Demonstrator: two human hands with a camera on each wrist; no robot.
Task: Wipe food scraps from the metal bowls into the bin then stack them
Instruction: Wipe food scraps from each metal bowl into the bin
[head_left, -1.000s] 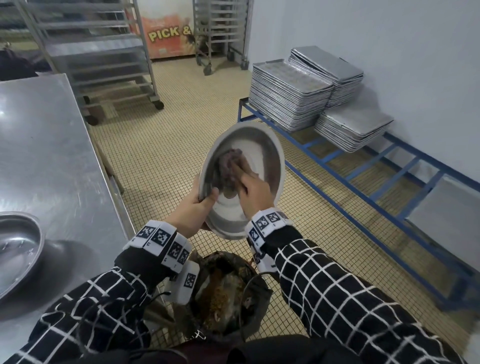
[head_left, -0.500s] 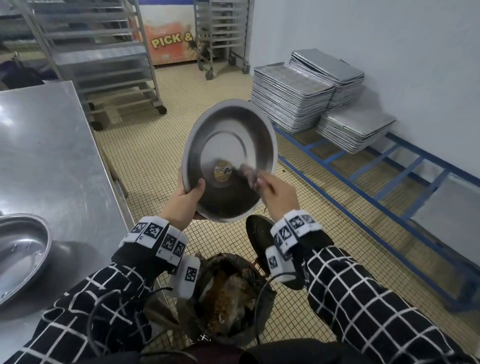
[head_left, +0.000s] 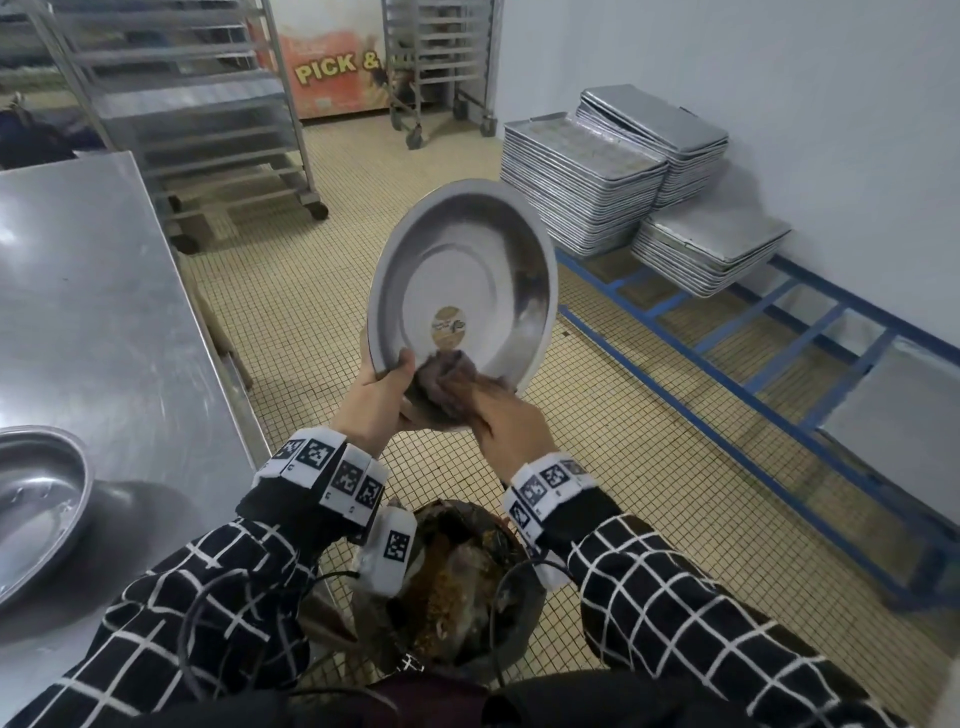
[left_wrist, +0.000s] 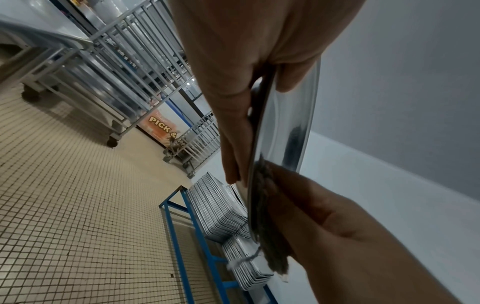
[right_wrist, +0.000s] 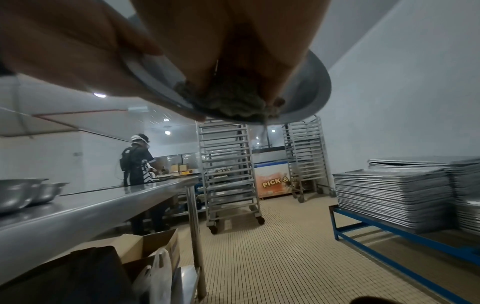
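Metal bowl (head_left: 462, 280) held up above the bin (head_left: 457, 587), tilted nearly on edge, inside facing the head camera, round gold sticker (head_left: 450, 326) stuck on the flat bottom. Gripped at the lower left rim by the left hand (head_left: 376, 400), thumb hooked over the inside of the rim, fingers (left_wrist: 233, 144) flat along the back as seen from the left wrist view. Pressed against the lower inside wall by the right hand (head_left: 511, 421): a wadded greyish cloth (head_left: 447, 382), fingers bunched round it, loose thread (left_wrist: 246, 261) dangling off the bottom. Both hands nearly touching at the bottom edge of the bowl.

Straight below, bin lined dark and loaded with brown, yellowish food scraps. Off to the left, steel table (head_left: 93, 291) with a second bowl (head_left: 36, 504) sitting near its front edge; from the right wrist view, a couple more bowls (right_wrist: 26, 191) side by side on the same top. Cardboard box (right_wrist: 145, 246) and a white plastic bag (right_wrist: 158, 273) tucked under the table.

Further out, wheeled tray racks (head_left: 176, 104) on the tiled floor, an orange "PICK &" freezer (head_left: 332, 67) behind them, piles of baking trays (head_left: 587, 182) on a low blue frame (head_left: 727, 338) along the right wall. Way back, another person (right_wrist: 137, 158) standing at the far end of the table
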